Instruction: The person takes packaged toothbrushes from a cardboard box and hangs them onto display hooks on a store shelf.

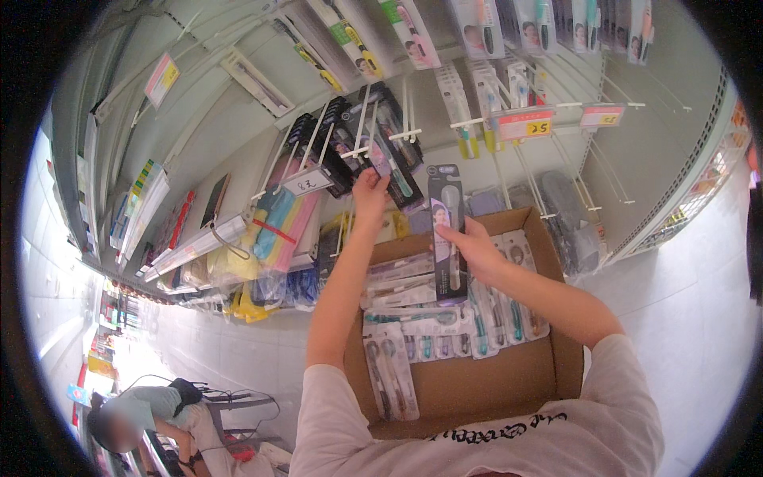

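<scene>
My right hand (480,250) grips a black toothbrush pack (447,238) by its side, upright above an open cardboard box (477,381). Up at the rack, my left hand (371,194) has its fingers closed at the edge of a hanging dark toothbrush pack (396,176) with a teal-handled brush. Whether it grips that pack or only touches it is hard to tell. Behind these fingers, more black packs (322,134) hang in rows on white metal hooks (411,136). Inside the box lie several clear toothbrush packs (426,322), some flat and some on their sides.
White hooks with price tags (524,124) stick out above and right of the box. A handwritten price card (307,180) hangs left of my left hand. Folded cloths (283,229) lie on the left shelf. Another person (173,417) bends low at bottom left.
</scene>
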A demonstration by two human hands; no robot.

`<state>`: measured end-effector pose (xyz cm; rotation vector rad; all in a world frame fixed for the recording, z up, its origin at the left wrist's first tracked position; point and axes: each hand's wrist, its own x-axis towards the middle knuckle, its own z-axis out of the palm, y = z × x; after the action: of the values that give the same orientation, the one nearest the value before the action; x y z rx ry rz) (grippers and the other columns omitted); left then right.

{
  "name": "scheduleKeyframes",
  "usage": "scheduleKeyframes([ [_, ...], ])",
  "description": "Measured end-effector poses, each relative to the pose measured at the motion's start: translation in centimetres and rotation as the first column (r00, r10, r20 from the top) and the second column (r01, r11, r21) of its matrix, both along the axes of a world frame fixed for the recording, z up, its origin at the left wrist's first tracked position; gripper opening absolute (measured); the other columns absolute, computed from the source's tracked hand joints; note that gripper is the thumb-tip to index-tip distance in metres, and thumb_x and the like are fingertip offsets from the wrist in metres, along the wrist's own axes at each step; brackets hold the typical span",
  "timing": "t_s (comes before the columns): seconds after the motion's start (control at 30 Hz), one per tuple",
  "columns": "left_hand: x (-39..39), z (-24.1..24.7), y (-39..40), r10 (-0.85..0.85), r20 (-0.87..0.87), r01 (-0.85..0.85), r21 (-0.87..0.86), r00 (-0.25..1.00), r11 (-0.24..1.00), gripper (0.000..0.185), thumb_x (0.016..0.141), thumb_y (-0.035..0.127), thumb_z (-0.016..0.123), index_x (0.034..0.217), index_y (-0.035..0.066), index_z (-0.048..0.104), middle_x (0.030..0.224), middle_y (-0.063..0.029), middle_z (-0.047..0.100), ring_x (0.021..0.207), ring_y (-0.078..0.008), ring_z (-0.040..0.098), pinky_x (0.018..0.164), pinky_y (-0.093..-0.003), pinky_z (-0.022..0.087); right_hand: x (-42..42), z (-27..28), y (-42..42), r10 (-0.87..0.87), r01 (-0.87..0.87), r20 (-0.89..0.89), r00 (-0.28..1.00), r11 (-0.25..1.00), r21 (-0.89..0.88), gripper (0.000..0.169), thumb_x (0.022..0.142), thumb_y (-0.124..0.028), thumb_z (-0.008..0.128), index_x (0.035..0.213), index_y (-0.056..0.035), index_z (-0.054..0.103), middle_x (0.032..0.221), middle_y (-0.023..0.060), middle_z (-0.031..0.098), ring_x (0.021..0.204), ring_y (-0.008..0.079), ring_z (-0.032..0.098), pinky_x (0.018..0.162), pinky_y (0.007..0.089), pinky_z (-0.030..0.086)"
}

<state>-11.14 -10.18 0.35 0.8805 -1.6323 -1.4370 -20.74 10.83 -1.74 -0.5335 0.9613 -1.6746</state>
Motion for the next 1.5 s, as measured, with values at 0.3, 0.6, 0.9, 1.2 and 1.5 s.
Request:
scheduleKeyframes([
  [0.3,-1.4,-0.2,-0.9,-0.022,0.006,0.022,0.02,1.0,1.0,0.017,0.085,0.007,0.057,0.101,0.01,0.054,0.095,0.001,0.062,0.079,-0.0091,0.056,0.063,-0.0263,0.046,-0.2,0.4,-0.6,0.0,0.0,-0.019,1.0,0.999,-0.04,0.022,0.087,-0.014,0.059,0.103,-0.001,0.051,0.087,0.0075,0.06,0.076,0.0157,0.061,0.066,0.0294,0.051],
  [0.6,-3.8,-2.8,-5.9,-0.017,-0.039,0.01,-0.167,0.999,0.986,0.02,0.08,-0.001,0.058,0.099,0.0,0.054,0.082,-0.0039,0.062,0.067,-0.0088,0.054,0.054,-0.0227,0.041,0.0,1.1,0.0,0.026,-0.027,-0.031,0.999,0.999,-0.037,0.028,0.086,-0.014,0.059,0.109,0.0006,0.051,0.093,0.0083,0.062,0.08,0.0148,0.06,0.071,0.0287,0.048],
  [0.9,-1.3,-4.3,-8.7,0.176,0.106,-0.123,-0.383,0.979,0.916,0.032,0.082,0.008,0.062,0.112,0.003,0.052,0.093,-0.0062,0.06,0.08,-0.0134,0.057,0.065,-0.0267,0.047,0.0,0.6,-0.5,0.031,-0.032,0.085,0.996,0.999,0.005,0.025,0.087,-0.015,0.058,0.106,-0.0015,0.05,0.086,0.0082,0.061,0.075,0.0158,0.061,0.067,0.0294,0.05],
  [1.2,6.1,0.7,5.5,-0.309,0.252,0.342,-0.099,0.917,0.934,0.023,0.09,0.013,0.054,0.108,0.0,0.053,0.099,-0.0084,0.062,0.091,-0.015,0.059,0.078,-0.0278,0.047,-0.3,-0.5,-1.1,-0.059,0.059,-0.043,0.997,0.998,0.014,0.024,0.086,-0.012,0.056,0.107,-0.0022,0.052,0.094,0.0036,0.059,0.084,0.0117,0.055,0.07,0.026,0.044],
  [1.5,7.6,0.8,8.8,-0.449,0.25,0.469,-0.027,0.858,0.883,0.018,0.086,0.01,0.059,0.1,0.0,0.058,0.097,-0.0059,0.062,0.087,-0.013,0.059,0.082,-0.0265,0.045,-1.2,-0.2,-1.6,-0.084,0.083,-0.043,0.996,0.996,-0.025,0.023,0.085,-0.016,0.061,0.103,-0.0045,0.054,0.089,0.0,0.06,0.073,0.0062,0.052,0.06,0.0211,0.039],
])
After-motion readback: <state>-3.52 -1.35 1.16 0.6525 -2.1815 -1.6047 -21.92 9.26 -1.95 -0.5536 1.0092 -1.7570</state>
